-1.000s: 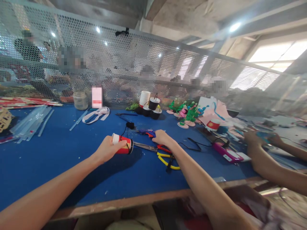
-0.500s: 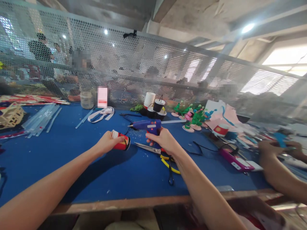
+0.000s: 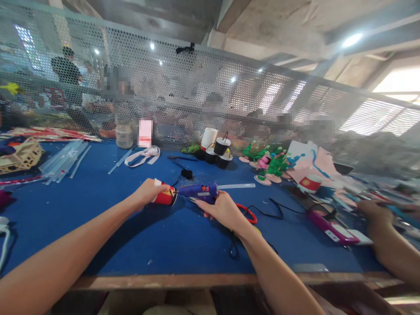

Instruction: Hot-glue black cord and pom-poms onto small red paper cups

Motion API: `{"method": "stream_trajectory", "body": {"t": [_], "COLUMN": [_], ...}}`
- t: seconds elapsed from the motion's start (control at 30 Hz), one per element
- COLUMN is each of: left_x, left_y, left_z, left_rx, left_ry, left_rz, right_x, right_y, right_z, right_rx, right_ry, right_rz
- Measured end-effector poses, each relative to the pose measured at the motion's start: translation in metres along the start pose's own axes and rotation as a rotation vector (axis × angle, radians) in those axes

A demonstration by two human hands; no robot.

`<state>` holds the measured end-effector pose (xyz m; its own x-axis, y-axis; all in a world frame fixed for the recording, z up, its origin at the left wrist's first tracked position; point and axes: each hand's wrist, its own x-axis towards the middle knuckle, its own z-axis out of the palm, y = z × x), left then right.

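My left hand is closed around a red paper cup, which lies on its side in the air above the blue table. A dark cord and a black end show on the cup. In my right hand is a blue hot glue gun, with a clear glue stick sticking out of its back. The gun's nozzle is at the cup's right end; whether it touches cannot be made out. Scissors with red handles lie partly hidden beneath my right hand.
Loose glue sticks and a white ribbon lie at left. Behind stand black cups and small green plant figures. A purple power strip lies at right, near a co-worker's arm. A perforated metal screen rises behind.
My right hand has brought the glue gun left and down, so its nozzle is now at the cup. My left hand still holds the cup in nearly the same place.
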<state>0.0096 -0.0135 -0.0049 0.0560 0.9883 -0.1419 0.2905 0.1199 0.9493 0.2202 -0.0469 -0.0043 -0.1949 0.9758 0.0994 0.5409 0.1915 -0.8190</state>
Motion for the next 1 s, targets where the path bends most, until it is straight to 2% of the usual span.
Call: {"method": "stream_trajectory", "body": {"t": [0.17, 0.43, 1.0], "left_x": [0.0006, -0.0012, -0.0041], "left_y": [0.001, 0.0017, 0.0039], "left_z": [0.0006, -0.0009, 0.0034], "left_rx": [-0.009, -0.016, -0.051], "left_ry": [0.018, 0.015, 0.012], "left_rz": [-0.008, -0.023, -0.021], "right_x": [-0.0016, -0.0029, -0.0077], "right_y": [-0.004, -0.0045, -0.0063], "right_z": [0.0009, -0.0011, 0.0019], "right_rx": [-0.126, -0.134, -0.347], "right_ry": [0.065, 0.056, 0.12], "right_rz": [-0.096, -0.083, -0.203]}}
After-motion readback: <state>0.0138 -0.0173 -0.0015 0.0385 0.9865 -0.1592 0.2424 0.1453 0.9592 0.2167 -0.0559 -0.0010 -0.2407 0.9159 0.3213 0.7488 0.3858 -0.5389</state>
